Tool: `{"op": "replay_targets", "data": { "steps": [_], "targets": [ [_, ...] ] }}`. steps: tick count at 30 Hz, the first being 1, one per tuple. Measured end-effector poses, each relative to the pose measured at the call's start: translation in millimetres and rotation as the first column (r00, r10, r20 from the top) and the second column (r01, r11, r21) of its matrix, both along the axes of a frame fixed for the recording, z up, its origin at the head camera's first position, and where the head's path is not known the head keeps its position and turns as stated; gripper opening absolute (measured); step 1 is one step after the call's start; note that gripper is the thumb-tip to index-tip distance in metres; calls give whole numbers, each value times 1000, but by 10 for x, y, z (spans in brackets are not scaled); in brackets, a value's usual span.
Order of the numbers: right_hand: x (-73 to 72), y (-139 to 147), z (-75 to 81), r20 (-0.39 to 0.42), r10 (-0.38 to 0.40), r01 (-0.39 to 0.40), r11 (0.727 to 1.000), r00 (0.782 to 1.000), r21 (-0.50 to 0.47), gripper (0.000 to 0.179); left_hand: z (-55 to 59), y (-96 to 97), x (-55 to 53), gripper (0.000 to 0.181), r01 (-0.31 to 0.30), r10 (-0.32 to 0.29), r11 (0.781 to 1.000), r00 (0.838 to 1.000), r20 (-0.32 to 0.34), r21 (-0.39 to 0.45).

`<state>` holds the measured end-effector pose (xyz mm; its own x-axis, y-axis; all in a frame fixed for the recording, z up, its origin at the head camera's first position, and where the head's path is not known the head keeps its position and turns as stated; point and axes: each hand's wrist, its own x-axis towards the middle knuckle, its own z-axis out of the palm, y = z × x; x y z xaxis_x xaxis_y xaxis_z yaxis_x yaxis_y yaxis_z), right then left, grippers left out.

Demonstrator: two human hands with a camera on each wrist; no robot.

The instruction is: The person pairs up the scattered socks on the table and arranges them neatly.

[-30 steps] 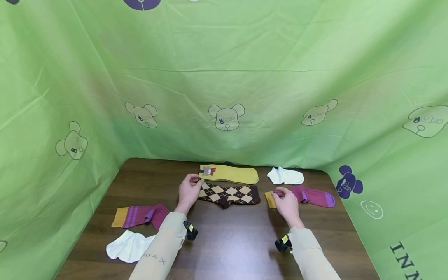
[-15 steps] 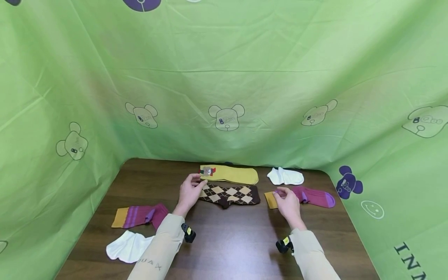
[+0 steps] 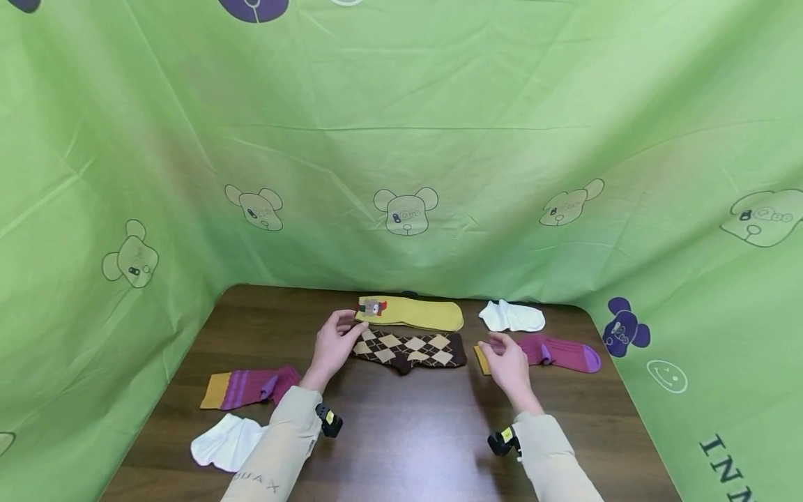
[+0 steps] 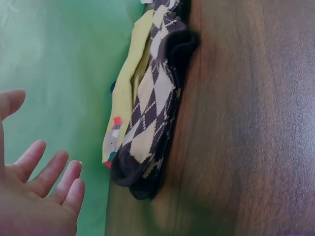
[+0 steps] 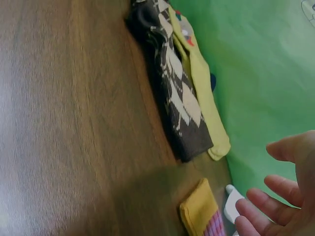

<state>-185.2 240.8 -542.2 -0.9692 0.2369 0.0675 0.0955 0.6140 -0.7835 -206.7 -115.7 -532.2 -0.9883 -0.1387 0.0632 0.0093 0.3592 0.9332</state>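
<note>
Brown-and-cream argyle socks (image 3: 410, 350) lie flat at the table's middle, one on another in the left wrist view. Just behind them are yellow socks (image 3: 426, 314) with an animal face near the left end. My left hand (image 3: 332, 346) is by the left end of the argyle socks, fingers spread and holding nothing in the left wrist view. Over the mustard cuff of a magenta sock (image 3: 564, 353) with a purple toe hovers my right hand (image 3: 509, 368). Its fingers are loose and grip nothing in the right wrist view (image 5: 275, 206).
White ankle socks (image 3: 514, 316) lie at the back right. At the front left are another magenta sock (image 3: 247, 388) and white socks (image 3: 227, 442), partly hidden by the left sleeve. A green cloth (image 3: 401, 265) stands around the table's back and sides.
Both hands have shifted slightly left. The right hand now covers more of the mustard cuff, and the left hand has drawn a little away from the yellow socks. The socks look unmoved.
</note>
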Motion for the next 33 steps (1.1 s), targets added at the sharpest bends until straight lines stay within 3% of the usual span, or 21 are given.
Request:
{"op": "replay_targets", "data": {
  "steps": [19,33],
  "targets": [
    [12,-298,127,-2,71,-71,992,997,-107,49,153,-203,90,54,4,-3,1000,1000,9,-23],
    [1,-573,204,3,132,-130,980,991,-153,50,287,-475,167,59,29,-28,997,1000,11,-68]
  ]
}}
